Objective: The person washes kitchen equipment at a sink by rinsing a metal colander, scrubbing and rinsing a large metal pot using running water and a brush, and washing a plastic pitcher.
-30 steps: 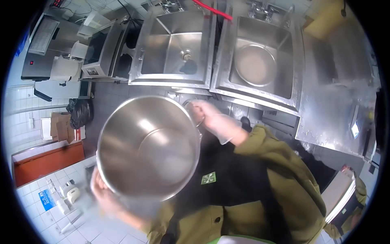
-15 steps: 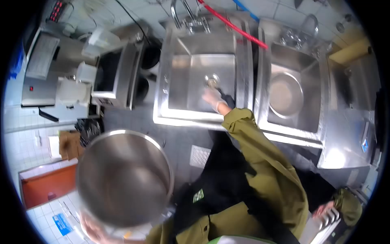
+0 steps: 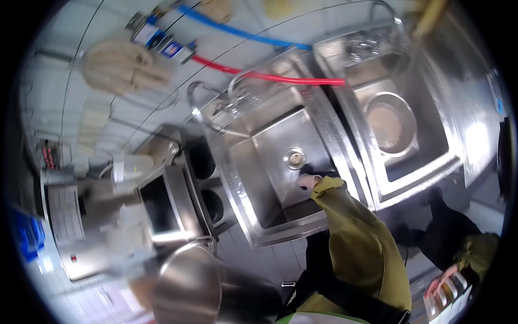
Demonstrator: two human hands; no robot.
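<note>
My right hand [image 3: 309, 181], in a clear glove, reaches over the near right part of the left sink [image 3: 258, 167]. It is below the round drain [image 3: 295, 158], and a dark patch lies beside it. The hand is small and blurred, so I cannot make out its fingers or anything in them. A large steel pot [image 3: 186, 286] is at the bottom, tilted on its side with its mouth facing left. My left hand is out of sight.
A round pan [image 3: 391, 124] sits in the right sink [image 3: 434, 143]. Red hose [image 3: 270, 79] and blue hose [image 3: 248, 35] cross above the sinks. Steel equipment [image 3: 172, 208] stands left. At the lower right, a co-worker's hand [image 3: 440, 282] is by a metal container [image 3: 450, 294].
The view has turned and shifted. The pot has gone from mouth-up to tilted, lower in the picture. My left hand, earlier beside the pot, has left the view. My right hand stays over the sink.
</note>
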